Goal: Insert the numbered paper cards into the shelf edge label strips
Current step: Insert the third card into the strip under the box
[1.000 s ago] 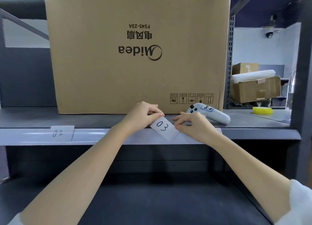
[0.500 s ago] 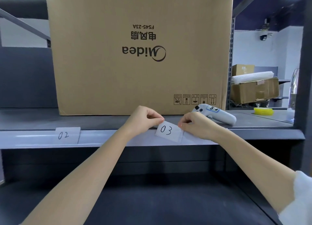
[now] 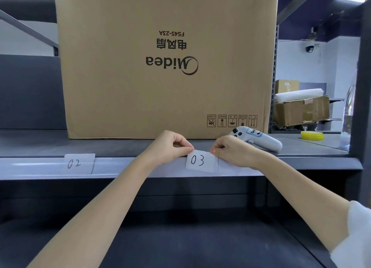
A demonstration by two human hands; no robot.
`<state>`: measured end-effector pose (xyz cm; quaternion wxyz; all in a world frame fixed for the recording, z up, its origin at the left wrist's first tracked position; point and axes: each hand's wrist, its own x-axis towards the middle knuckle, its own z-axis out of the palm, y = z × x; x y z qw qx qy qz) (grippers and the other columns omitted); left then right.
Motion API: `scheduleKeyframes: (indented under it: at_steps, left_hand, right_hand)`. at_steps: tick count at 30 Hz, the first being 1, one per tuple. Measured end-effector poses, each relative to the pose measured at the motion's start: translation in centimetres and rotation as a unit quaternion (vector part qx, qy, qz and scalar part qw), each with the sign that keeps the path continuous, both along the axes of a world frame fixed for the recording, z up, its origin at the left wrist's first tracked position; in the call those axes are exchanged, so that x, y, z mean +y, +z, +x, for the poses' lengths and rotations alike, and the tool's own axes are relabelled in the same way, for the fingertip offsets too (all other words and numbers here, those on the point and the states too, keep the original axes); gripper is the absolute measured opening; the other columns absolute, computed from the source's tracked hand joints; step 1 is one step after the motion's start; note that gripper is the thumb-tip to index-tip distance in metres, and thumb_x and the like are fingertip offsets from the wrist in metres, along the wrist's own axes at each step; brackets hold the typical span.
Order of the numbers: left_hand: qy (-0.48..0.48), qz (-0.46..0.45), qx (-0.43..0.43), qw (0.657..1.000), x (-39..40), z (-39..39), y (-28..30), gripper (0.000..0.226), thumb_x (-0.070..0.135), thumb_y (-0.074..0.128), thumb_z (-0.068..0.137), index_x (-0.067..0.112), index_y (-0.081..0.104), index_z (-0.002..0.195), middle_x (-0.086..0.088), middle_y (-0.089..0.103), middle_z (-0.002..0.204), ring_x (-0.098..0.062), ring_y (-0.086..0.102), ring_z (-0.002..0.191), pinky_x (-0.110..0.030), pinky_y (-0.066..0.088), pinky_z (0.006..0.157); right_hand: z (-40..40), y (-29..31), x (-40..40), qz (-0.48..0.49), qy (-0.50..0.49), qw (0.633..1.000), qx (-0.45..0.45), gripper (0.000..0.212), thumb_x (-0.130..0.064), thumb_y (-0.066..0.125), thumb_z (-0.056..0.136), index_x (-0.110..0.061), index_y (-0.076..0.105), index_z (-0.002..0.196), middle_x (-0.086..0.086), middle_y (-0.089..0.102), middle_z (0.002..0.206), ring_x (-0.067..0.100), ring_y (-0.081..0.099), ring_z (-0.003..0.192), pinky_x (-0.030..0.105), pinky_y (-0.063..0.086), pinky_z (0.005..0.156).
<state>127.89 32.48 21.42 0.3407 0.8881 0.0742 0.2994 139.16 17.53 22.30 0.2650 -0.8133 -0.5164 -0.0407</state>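
A white paper card marked "03" stands almost upright against the clear label strip on the shelf's front edge. My left hand pinches its top left corner. My right hand pinches its top right corner. Whether the card's lower edge sits inside the strip I cannot tell. A second card marked "02" sits in the strip further left, seen through the plastic.
A large brown Midea carton fills the shelf just behind my hands. A white handheld controller lies right of my right hand. A yellow tape roll and more boxes are at the far right.
The "03" card was tilted with one corner down; it has turned level and moved up against the strip. Both hands rose slightly and keep their pinch.
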Motion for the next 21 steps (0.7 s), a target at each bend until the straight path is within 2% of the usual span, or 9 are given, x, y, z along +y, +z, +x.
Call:
scheduleKeyframes:
  at_steps: [2,4,6,8,10,14,18,21]
  left_hand:
    - [-0.012,-0.003,0.015,1.0,0.1,-0.1,0.2,0.014,0.013,0.064,0.083,0.02,0.067,0.071,0.008,0.068,0.078,0.006,0.061,0.067,-0.003,0.045,0.065]
    - [-0.019,0.0,0.034,0.999,0.1,-0.3,0.4,0.015,0.013,0.065,0.082,0.021,0.067,0.07,0.006,0.069,0.081,0.006,0.062,0.07,-0.001,0.046,0.067]
    - [-0.021,0.008,0.048,0.999,0.2,-0.3,0.5,0.017,0.013,0.066,0.081,0.024,0.066,0.068,-0.004,0.071,0.089,-0.01,0.065,0.088,-0.014,0.049,0.082]
    - [-0.019,0.015,0.053,0.998,0.4,-0.4,0.6,0.021,0.014,0.067,0.08,0.027,0.066,0.064,-0.017,0.069,0.1,-0.026,0.061,0.106,-0.034,0.047,0.096]
    - [-0.016,0.025,0.063,0.998,0.4,-0.4,0.6,0.021,0.014,0.067,0.08,0.027,0.065,0.063,-0.02,0.067,0.104,-0.03,0.057,0.113,-0.042,0.043,0.101]
    - [-0.016,0.027,0.066,0.997,0.5,-0.3,0.5,0.02,0.015,0.066,0.082,0.026,0.064,0.065,-0.015,0.069,0.103,-0.024,0.059,0.111,-0.04,0.045,0.102]
    - [-0.02,0.025,0.062,0.998,0.5,-0.3,0.4,0.022,0.015,0.065,0.082,0.027,0.063,0.064,-0.014,0.069,0.103,-0.024,0.059,0.111,-0.038,0.045,0.1]
    - [-0.021,0.028,0.06,0.998,0.5,-0.3,0.4,0.02,0.015,0.065,0.082,0.027,0.064,0.066,-0.018,0.068,0.105,-0.028,0.059,0.109,-0.039,0.044,0.1]
  right_hand:
    - [-0.1,0.1,0.1,0.002,0.001,1.0,-0.003,0.033,-0.018,0.043,0.094,-0.022,0.046,0.061,-0.002,0.037,0.057,0.01,0.03,0.05,0.01,0.027,0.037]
    - [-0.1,0.2,0.1,0.0,0.002,1.0,-0.007,0.035,-0.018,0.043,0.094,-0.024,0.045,0.06,-0.003,0.037,0.057,0.009,0.03,0.05,0.008,0.027,0.034]
    - [-0.1,0.3,0.0,-0.005,0.003,1.0,-0.01,0.035,-0.019,0.044,0.094,-0.025,0.046,0.06,-0.003,0.038,0.057,0.009,0.031,0.05,0.008,0.027,0.035]
    - [0.1,0.4,0.0,-0.005,0.007,1.0,-0.004,0.034,-0.019,0.046,0.093,-0.027,0.048,0.06,-0.004,0.04,0.058,0.008,0.033,0.051,0.008,0.028,0.036]
    - [0.2,0.3,0.0,0.003,0.008,1.0,0.007,0.033,-0.019,0.048,0.092,-0.026,0.05,0.06,-0.004,0.04,0.057,0.008,0.033,0.05,0.007,0.027,0.035]
    - [0.7,0.1,0.1,0.024,0.0,1.0,0.014,0.029,-0.023,0.054,0.089,-0.026,0.054,0.06,-0.005,0.044,0.057,0.008,0.035,0.05,0.011,0.028,0.04]
    - [1.3,-0.1,-0.6,0.061,-0.001,0.998,0.03,0.022,-0.025,0.061,0.084,-0.026,0.06,0.062,0.005,0.054,0.074,0.015,0.043,0.064,0.022,0.032,0.054]
    - [1.4,-0.2,-0.7,0.054,-0.002,0.998,0.03,0.024,-0.024,0.059,0.086,-0.025,0.057,0.062,0.003,0.051,0.068,0.012,0.039,0.057,0.017,0.03,0.048]
